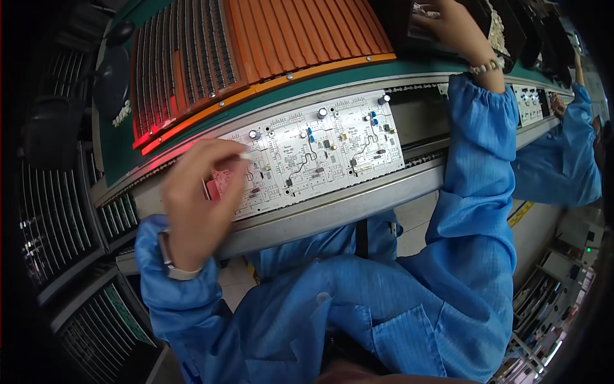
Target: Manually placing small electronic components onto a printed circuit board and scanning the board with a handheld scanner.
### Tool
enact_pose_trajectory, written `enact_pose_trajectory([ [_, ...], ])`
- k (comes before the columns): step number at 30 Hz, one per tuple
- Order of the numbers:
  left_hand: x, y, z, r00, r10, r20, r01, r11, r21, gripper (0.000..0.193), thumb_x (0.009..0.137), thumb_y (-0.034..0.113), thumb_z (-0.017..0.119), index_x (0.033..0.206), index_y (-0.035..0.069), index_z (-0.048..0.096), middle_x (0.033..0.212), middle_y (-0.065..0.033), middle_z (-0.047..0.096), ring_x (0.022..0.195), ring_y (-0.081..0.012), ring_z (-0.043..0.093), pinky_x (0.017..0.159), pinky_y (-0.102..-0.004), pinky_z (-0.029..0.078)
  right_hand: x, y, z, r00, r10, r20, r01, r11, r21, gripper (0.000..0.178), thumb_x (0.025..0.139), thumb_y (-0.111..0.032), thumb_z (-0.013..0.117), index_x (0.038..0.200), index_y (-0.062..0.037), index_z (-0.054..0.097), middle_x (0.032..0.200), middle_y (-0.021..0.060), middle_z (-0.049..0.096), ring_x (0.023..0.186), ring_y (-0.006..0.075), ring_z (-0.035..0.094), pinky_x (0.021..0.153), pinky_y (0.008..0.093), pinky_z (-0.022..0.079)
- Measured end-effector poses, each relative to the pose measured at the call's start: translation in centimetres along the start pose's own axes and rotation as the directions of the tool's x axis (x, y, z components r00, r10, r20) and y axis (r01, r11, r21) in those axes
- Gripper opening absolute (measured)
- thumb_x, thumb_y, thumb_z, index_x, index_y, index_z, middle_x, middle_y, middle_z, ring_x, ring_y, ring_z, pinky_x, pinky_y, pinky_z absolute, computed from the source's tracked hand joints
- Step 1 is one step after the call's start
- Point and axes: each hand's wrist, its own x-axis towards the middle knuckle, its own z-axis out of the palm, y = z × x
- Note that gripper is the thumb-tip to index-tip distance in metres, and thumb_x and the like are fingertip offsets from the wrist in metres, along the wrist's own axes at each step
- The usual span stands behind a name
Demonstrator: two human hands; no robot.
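A long white printed circuit board (300, 153) lies in front of me on the conveyor, with black capacitors, blue parts and other small components standing on it. Over its left end is my left hand (201, 195), somewhat blurred, thumb and forefinger pinched together. A small white part (245, 155) shows at those fingertips. My right hand (444, 24) reaches to the far right into a black bin (403, 32) holding small pale parts. Its fingertips are partly hidden there, so their grip does not show.
Behind the conveyor rail (332, 214) stands an orange ribbed rack (307, 32) with rows of small dark parts on its left. Another bin with cream parts (497, 35) sits beyond my right wrist. A co-worker's blue sleeve (556, 160) is at the right. Slotted black racks (54, 211) stand left.
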Motion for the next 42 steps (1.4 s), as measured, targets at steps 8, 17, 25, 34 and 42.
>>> enact_pose_trajectory([
  [8, 0.3, -0.8, 4.3, 0.973, 0.193, 0.128, -0.223, 0.93, 0.294, 0.017, 0.077, 0.002, 0.071, 0.092, 0.005, 0.065, 0.09, -0.0081, 0.062, 0.088, -0.0285, 0.056, 0.08, -0.0391, 0.039, 0.8, 0.2, 0.1, 0.99, 0.063, 0.129, -0.071, 0.996, 0.055, 0.032, 0.079, -0.019, 0.08, 0.103, 0.002, 0.073, 0.09, 0.0213, 0.073, 0.082, 0.0307, 0.072, 0.077, 0.0363, 0.056],
  [17, 0.4, -0.6, 4.2, 0.978, 0.159, 0.137, -0.198, 0.913, 0.356, 0.018, 0.077, 0.002, 0.072, 0.094, 0.004, 0.066, 0.09, -0.0074, 0.061, 0.089, -0.0261, 0.056, 0.081, -0.0373, 0.039, 0.7, 1.2, 0.4, 0.985, 0.124, 0.123, -0.123, 0.992, -0.012, 0.021, 0.078, -0.019, 0.081, 0.084, 0.0004, 0.077, 0.078, 0.0208, 0.071, 0.071, 0.0308, 0.07, 0.07, 0.0374, 0.054],
  [25, 0.7, -0.7, 3.8, 0.961, 0.185, 0.206, -0.252, 0.893, 0.373, 0.021, 0.078, 0.001, 0.073, 0.098, 0.004, 0.067, 0.094, -0.0084, 0.064, 0.092, -0.0275, 0.058, 0.083, -0.0376, 0.039, 0.7, -0.9, 0.5, 0.984, 0.135, 0.115, -0.134, 0.991, -0.016, 0.021, 0.076, -0.019, 0.082, 0.084, 0.0003, 0.076, 0.075, 0.0213, 0.07, 0.068, 0.0302, 0.069, 0.068, 0.0381, 0.054],
  [34, 1.8, -0.8, 0.8, 0.963, 0.247, 0.108, -0.27, 0.889, 0.369, 0.017, 0.079, 0.003, 0.072, 0.096, 0.003, 0.068, 0.094, -0.01, 0.064, 0.09, -0.0285, 0.058, 0.083, -0.0387, 0.041, 0.6, -1.7, 0.0, 0.985, 0.116, 0.129, -0.121, 0.992, 0.026, 0.022, 0.076, -0.02, 0.082, 0.085, 0.0001, 0.077, 0.076, 0.0212, 0.07, 0.071, 0.0309, 0.07, 0.071, 0.0385, 0.054],
  [42, 4.9, -7.6, -7.0, 0.951, 0.115, -0.288, 0.025, 0.898, 0.44, 0.016, 0.093, 0.005, 0.063, 0.106, 0.003, 0.072, 0.102, -0.0103, 0.066, 0.098, -0.0224, 0.064, 0.085, -0.0331, 0.049, 0.2, -2.2, -0.3, 0.988, 0.074, 0.135, -0.062, 0.994, -0.087, 0.018, 0.081, -0.018, 0.078, 0.088, -0.0019, 0.077, 0.08, 0.0185, 0.072, 0.071, 0.0331, 0.069, 0.069, 0.0383, 0.054],
])
